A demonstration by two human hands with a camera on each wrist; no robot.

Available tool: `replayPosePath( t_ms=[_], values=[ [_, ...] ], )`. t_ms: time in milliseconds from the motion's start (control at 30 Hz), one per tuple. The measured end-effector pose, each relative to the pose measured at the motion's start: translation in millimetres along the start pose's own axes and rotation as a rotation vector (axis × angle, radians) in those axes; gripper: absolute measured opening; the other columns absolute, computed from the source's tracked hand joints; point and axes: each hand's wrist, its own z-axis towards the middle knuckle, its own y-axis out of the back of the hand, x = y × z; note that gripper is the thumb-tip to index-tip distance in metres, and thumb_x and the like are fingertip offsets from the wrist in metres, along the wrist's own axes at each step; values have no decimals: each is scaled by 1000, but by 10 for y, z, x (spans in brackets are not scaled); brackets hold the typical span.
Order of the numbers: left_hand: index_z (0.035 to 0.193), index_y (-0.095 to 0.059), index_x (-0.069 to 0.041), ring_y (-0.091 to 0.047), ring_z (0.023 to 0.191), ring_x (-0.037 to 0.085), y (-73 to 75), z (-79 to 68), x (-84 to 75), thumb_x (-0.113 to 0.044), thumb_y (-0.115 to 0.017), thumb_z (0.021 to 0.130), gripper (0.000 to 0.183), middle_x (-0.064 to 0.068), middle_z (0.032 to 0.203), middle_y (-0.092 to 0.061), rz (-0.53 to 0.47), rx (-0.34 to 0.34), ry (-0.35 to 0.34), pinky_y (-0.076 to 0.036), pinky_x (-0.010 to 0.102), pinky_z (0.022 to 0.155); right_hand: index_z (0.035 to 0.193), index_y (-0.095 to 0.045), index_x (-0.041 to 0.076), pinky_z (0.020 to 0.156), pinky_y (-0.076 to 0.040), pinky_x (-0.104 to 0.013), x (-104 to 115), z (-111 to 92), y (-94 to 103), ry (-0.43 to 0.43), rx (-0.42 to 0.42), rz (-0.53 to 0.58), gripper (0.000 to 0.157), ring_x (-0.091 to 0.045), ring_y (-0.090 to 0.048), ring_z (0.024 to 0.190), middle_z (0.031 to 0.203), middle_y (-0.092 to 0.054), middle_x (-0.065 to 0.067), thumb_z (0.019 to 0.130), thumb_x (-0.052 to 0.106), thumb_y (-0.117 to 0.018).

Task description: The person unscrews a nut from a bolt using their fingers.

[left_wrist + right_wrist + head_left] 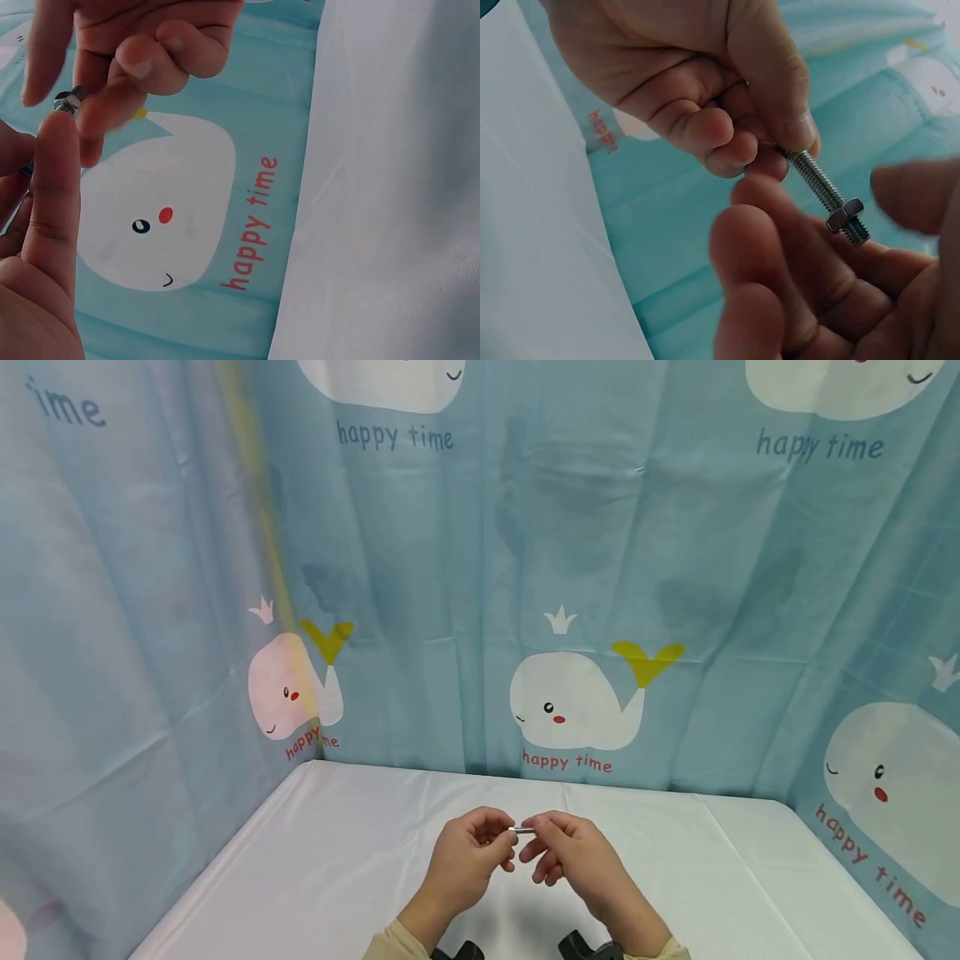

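Over the table, my left hand (463,864) pinches one end of a silver threaded bolt (814,178) between thumb and fingertip. The end in that grip is hidden by the fingers. A hex nut (845,215) sits on the thread near the bolt's free end, with a short piece of thread sticking out past it. My right hand (581,860) is right at this end, its fingers loosely bent and its thumb apart from the nut in the right wrist view. In the left wrist view the right fingertips (112,112) lie close beside the nut.
A white cloth (300,877) covers the table below the hands. Blue curtains (450,693) printed with white whales hang behind it and along both sides. Black wrist-worn devices (588,947) show at the sleeves.
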Motion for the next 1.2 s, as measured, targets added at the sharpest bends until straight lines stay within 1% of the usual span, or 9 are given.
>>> replayPosePath(
  t_ms=[167, 233, 333, 467, 600, 733, 867, 1000, 1200],
  values=[
    [97, -69, -5, -66, 65, 21, -6, -2, -5, -8, -69, 92, 6, 9, 83, -67, -2, 1, 4, -60, 35, 62, 111, -67, -2, 57, -54, -29, -9, 3, 1, 19, -37, -11, 30, -23, -62, 62, 83, -68, -13, 102, 26, -59],
    [97, -69, -5, -66, 65, 21, -6, -3, -9, -9, -69, 92, 6, 9, 83, -67, 0, 2, 5, -60, 35, 62, 114, -66, -2, 58, -54, -30, -1, 2, 6, 35, -32, -2, 24, -25, -64, 65, 90, -69, -14, 99, 17, -61],
    [97, -69, -4, -66, 65, 22, -1, -4, -12, -9, -69, 92, 7, 9, 83, -67, -2, 1, 5, -60, 35, 62, 126, -62, -1, 61, -55, -31, 8, -6, 15, 46, 8, 21, 33, -30, -68, 71, 104, -69, -15, 95, 10, -62],
    [97, -69, -4, -67, 66, 23, -3, -3, -15, -9, -69, 92, 7, 8, 83, -67, -1, 2, 6, -60, 35, 63, 134, -57, 0, 62, -56, -31, 5, -15, 16, 25, 56, 31, 43, -31, -70, 74, 107, -70, -16, 102, 27, -58],
    [97, -69, -4, -67, 65, 23, -15, 0, -19, -9, -69, 92, 7, 8, 84, -67, 11, 1, 2, -60, 34, 62, 124, -63, -3, 60, -56, -30, 0, -13, 11, 13, 41, 7, 49, -27, -69, 69, 94, -72, -15, 103, 40, -53],
    [97, -69, -3, -66, 65, 22, -19, -2, -18, -9, -69, 92, 7, 7, 83, -67, 14, 2, 0, -60, 34, 62, 117, -66, -3, 59, -54, -29, 9, -11, 19, 27, 12, -14, 35, -25, -66, 66, 89, -70, -14, 103, 28, -57],
    [97, -69, -4, -66, 65, 22, -12, -7, -16, -8, -69, 92, 7, 7, 83, -67, 7, 4, 6, -60, 34, 62, 122, -64, -2, 59, -54, -30, 22, -10, 33, 34, 4, -24, 29, -27, -66, 68, 98, -70, -17, 98, 14, -61],
    [98, -69, -3, -66, 65, 22, -5, -4, -16, -9, -69, 92, 8, 8, 83, -67, 11, -1, 12, -60, 34, 62, 125, -62, 0, 59, -55, -32, 40, -4, 26, 25, -26, -43, 33, -29, -67, 68, 100, -71, -16, 100, 21, -61],
    [99, -68, -2, -66, 65, 22, -10, -6, -26, -10, -70, 92, 11, 11, 84, -67, 18, 0, 14, -60, 34, 62, 107, -69, 0, 54, -52, -29, 61, -7, 2, 6, -101, -64, 27, -22, -59, 58, 81, -67, -12, 100, 25, -61]
  ],
)
